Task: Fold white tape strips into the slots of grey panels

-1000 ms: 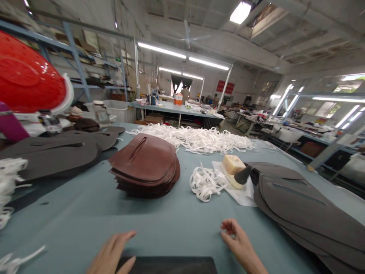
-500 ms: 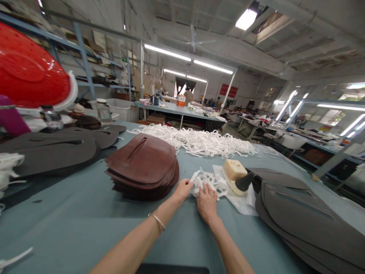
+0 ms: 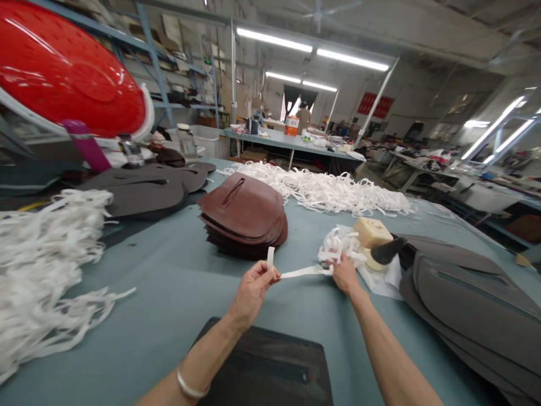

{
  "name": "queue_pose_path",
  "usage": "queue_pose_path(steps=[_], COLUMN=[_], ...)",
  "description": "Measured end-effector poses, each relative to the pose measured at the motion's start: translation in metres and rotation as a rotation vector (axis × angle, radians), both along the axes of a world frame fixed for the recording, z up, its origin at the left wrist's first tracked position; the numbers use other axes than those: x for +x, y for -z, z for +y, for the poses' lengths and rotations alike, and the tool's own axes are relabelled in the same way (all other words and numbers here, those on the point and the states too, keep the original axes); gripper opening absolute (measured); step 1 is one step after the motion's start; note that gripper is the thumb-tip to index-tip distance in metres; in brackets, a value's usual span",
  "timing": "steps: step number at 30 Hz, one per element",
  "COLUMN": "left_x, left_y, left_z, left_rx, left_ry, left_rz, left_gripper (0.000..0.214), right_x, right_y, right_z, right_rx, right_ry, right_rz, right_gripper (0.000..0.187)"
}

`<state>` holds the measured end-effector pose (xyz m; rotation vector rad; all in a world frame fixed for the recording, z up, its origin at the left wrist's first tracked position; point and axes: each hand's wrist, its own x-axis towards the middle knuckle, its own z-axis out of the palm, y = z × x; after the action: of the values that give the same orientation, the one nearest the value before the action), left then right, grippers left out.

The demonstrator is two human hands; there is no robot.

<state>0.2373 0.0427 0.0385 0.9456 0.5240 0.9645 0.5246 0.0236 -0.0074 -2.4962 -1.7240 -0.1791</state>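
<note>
A worker's left hand (image 3: 252,286) pinches a white strip (image 3: 303,273) above the worktop (image 3: 156,316); it stretches to the right hand (image 3: 345,274), whose grip I cannot make out, at a pile (image 3: 340,240) beside the cream block (image 3: 372,232).

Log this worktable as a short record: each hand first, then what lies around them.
Left hand: pinching a white strip
Right hand: at the strip's other end, beside a small white tangle; grip unclear
Beyond left hand: stack of brown pieces
Nearest the wearer: dark panel
Right side: overlapping grey pieces
Far side: long white heap
</note>
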Motion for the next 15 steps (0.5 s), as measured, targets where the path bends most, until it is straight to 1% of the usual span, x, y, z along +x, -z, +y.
queue_pose_path(steps=[2,4,7,8,9,10,12,15], left_x=[-0.014,-0.031,-0.062,-0.072,-0.083,-0.092,-0.104,-0.111], left_y=[-0.011,-0.025,-0.048,-0.054,-0.058,-0.06,-0.057,-0.046], left_z=[-0.005,-0.006,-0.002,0.001,0.003,0.005,0.006,0.007], left_rx=[-0.034,-0.044,-0.013,0.012,0.038,0.06,0.083,0.077], left_ry=[-0.013,-0.074,-0.287,-0.343,-0.369,-0.37,-0.337,-0.341], left_rz=[-0.042,-0.108,-0.277,-0.287,-0.263,-0.213,-0.097,-0.036], left_gripper=[0.017,0.016,0.014,0.013,0.012,0.012,0.013,0.015], right_x=[0.009,0.012,0.008,0.006,0.004,0.002,0.0,0.004], right_y=[-0.001,0.0,0.003,0.003,0.002,0.0,-0.006,-0.023], right_z=[0.001,0.001,0.001,0.001,0.002,0.003,0.006,0.008], right_rx=[-0.013,-0.013,0.005,0.016,0.032,0.05,0.1,0.217], right_ry=[0.023,0.051,0.09,0.095,0.094,0.084,0.046,-0.033], right_rz=[-0.006,-0.014,-0.016,-0.009,0.003,0.021,0.074,0.189], right_gripper=[0.042,0.043,0.043,0.042,0.042,0.042,0.041,0.039])
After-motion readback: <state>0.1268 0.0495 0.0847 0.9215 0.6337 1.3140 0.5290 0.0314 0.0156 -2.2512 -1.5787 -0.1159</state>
